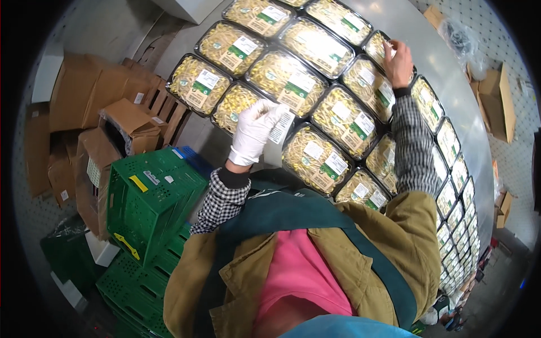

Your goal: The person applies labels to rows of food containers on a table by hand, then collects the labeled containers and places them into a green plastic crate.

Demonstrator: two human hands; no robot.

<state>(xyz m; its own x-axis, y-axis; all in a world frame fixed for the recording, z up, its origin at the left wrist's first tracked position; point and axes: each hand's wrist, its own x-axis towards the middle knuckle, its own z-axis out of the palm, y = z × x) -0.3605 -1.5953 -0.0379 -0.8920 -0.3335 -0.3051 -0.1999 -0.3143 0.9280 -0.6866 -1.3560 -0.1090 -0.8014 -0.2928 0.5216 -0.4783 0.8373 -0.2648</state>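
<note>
My left hand [249,133], in a white glove, pinches a strip of white printed labels [282,126] that hangs from its fingers. Under and beside it are clear-lidded black trays of bean sprouts, one tray [236,105] partly covered by the glove. My bare right hand [399,63] reaches out to a sprout tray [376,46] in the far row, its fingertips at the lid. A small white patch shows by those fingers; whether they grip it is unclear. Some trays, such as the near one [317,158], bear an extra white label beside the green-and-white one.
Sprout trays stand in rows on a metal table [469,131], running far down the right side. Green plastic crates [148,203] are stacked at my left. Cardboard boxes [97,93] and a wooden pallet [173,114] lie behind them. An open carton [496,101] sits beyond the table.
</note>
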